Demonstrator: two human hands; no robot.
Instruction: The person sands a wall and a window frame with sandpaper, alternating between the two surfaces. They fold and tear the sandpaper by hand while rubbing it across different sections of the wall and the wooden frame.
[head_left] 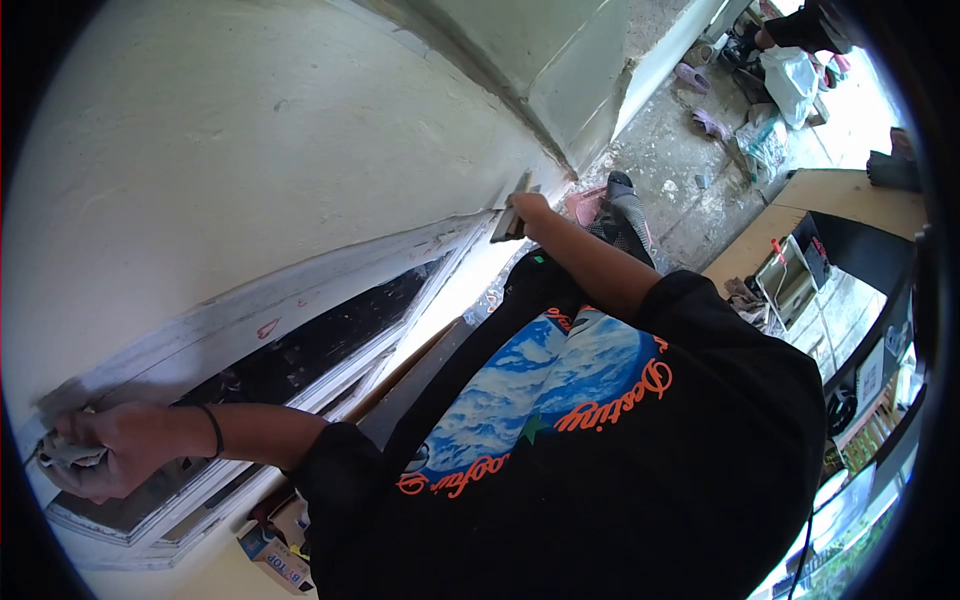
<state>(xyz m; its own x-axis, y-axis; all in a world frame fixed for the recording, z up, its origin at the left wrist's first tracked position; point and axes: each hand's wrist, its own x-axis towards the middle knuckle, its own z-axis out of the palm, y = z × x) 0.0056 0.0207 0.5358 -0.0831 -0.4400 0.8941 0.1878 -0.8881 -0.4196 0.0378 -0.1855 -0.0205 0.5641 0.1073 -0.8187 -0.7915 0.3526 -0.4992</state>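
At the lower left, my left hand is closed round a crumpled greyish cloth at the end of the white window frame. My right hand is closed on a flat scraper-like tool near the upper middle, close to the wall corner. Part of the tool is hidden by the fingers. The pale wall spreads above both hands, and dark glass shows between the frame strips.
Shoes and plastic bags lie on the stained floor at the upper right, beside part of another person. A mirror and wooden board stand at right. A box sits at lower left.
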